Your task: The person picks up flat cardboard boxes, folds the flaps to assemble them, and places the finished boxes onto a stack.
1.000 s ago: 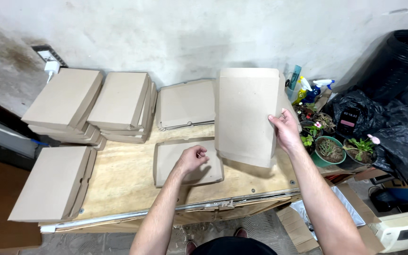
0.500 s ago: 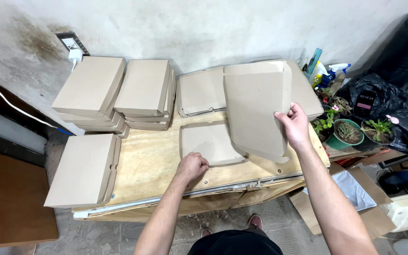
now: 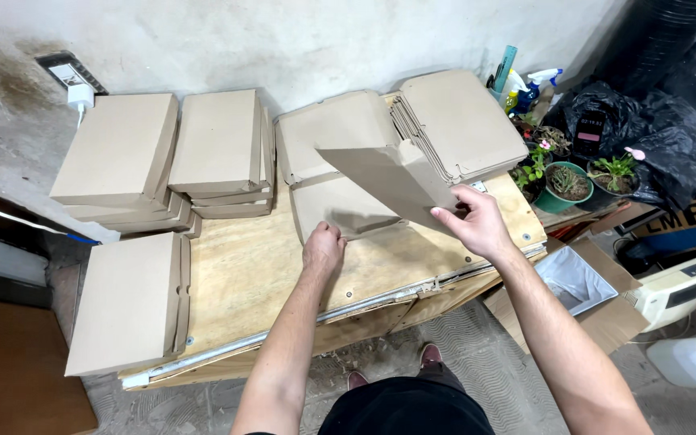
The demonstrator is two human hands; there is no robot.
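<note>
Plywood worktop (image 3: 251, 282), set against a stained wall, bearing cardboard pieces throughout. Far left: two stacks of closed brown boxes (image 3: 122, 153), the second stack (image 3: 221, 145) just beside the first. Near left: a further closed box (image 3: 129, 300) lying at the table's corner and overhanging its edge. Far right: a pile of flat cardboard blanks (image 3: 465, 121), tilted, its layered edges showing toward the centre. Centre far: one flat blank (image 3: 328, 133) lying between the box stacks and the pile.

Centre: a folded cardboard piece (image 3: 333, 205) lying flat on the worktop; the left hand (image 3: 323, 248) rests on its near edge, fingers curled down against it, pressing rather than gripping. Above and just right of it, a single cardboard sheet (image 3: 388, 184) is held tilted in the air, its lower right edge pinched between thumb and fingers of the right hand (image 3: 477, 224); the sheet casts a shadow on the piece below.

Right of the table: black plastic bags (image 3: 646, 137), small potted plants (image 3: 565, 184), spray bottles (image 3: 529, 84), a white-lined carton (image 3: 573, 278) on the floor.
</note>
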